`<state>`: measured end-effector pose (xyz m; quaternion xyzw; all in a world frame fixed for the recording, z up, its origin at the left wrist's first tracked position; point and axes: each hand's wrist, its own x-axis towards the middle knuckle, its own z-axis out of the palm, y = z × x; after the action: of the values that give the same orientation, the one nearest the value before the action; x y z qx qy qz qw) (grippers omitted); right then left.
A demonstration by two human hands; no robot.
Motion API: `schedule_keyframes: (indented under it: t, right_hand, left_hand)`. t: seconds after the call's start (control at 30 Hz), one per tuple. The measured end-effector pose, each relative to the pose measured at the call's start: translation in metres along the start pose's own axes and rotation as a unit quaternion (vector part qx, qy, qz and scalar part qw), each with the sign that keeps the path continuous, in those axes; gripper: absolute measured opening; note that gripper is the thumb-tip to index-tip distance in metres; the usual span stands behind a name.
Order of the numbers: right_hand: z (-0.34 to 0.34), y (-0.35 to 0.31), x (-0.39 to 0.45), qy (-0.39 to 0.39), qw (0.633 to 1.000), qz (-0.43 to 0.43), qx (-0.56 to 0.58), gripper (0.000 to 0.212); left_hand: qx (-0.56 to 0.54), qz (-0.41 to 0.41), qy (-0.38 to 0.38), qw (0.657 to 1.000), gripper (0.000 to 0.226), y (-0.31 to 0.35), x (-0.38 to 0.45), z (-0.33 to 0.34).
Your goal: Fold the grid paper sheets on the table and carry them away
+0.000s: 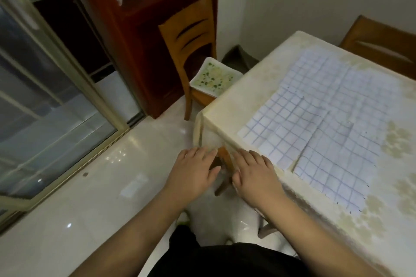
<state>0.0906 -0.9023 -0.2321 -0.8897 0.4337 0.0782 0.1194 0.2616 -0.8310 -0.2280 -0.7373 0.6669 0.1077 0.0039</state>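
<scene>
Where unfolded — grid paper sheets (319,119), overlapping, blue-lined.

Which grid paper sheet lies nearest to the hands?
The nearest grid sheet, at the table's near edge; it overlaps the others, which lie farther back.

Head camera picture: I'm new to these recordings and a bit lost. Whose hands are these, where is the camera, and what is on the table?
There is no machine here. A person wears one camera on the head, looking down at their own bare hands. The left hand and right hand hover open near the corner of the table, holding nothing. On the table's cloth lie flat grid paper sheets, overlapping and not yet folded. Behind stand a chair with a patterned cushion and a dark wooden shelf.
</scene>
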Motion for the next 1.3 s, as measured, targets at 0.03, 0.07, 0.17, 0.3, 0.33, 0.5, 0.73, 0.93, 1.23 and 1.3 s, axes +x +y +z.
schedule_keyframes:
  t: [0.03, 0.07, 0.17, 0.3, 0.33, 0.5, 0.73, 0.93, 1.23, 1.3]
  right_hand:
    - [-0.001, 0.000, 0.007, 0.005, 1.000, 0.025, -0.002, 0.069]
    - [-0.001, 0.000, 0.015, 0.014, 0.999, 0.049, -0.001, 0.065]
    - [-0.007, -0.003, 0.034, 0.023, 0.994, 0.111, 0.011, 0.060]
    - [-0.017, -0.012, 0.054, 0.033, 0.987, 0.153, 0.025, 0.067]
    - [-0.017, -0.013, 0.056, 0.027, 0.985, 0.166, 0.026, 0.065]
    - [-0.014, -0.004, 0.065, 0.028, 0.973, 0.224, 0.048, 0.061]
    - [0.002, 0.032, 0.097, -0.005, 0.972, 0.214, 0.095, 0.052]
    - [0.041, 0.064, 0.145, -0.067, 0.978, 0.153, 0.123, 0.058]
    - [0.100, 0.081, 0.161, -0.157, 0.976, 0.139, 0.053, 0.067]
    - [0.103, 0.082, 0.158, -0.139, 0.980, 0.140, 0.038, 0.067]
  left_hand:
    - [0.002, 0.018, 0.001, 1.000, 0.068, -0.005, 0.012, 0.000]
    - [0.000, 0.036, -0.001, 0.999, 0.065, -0.010, 0.025, 0.000]
    - [-0.010, 0.084, 0.000, 0.996, 0.067, -0.026, 0.055, -0.007]
    - [-0.004, 0.143, -0.007, 0.990, 0.061, -0.053, 0.094, -0.018]
    - [0.000, 0.153, -0.009, 0.988, 0.056, -0.058, 0.103, -0.018]
    - [0.015, 0.205, -0.036, 0.978, 0.069, -0.055, 0.149, -0.021]
    - [0.032, 0.241, -0.059, 0.968, 0.052, -0.026, 0.191, -0.009]
    - [0.056, 0.235, -0.105, 0.965, 0.052, -0.017, 0.209, 0.009]
    - [0.027, 0.167, -0.139, 0.976, 0.052, -0.011, 0.225, 0.025]
    - [0.025, 0.159, -0.146, 0.976, 0.052, -0.010, 0.225, 0.030]
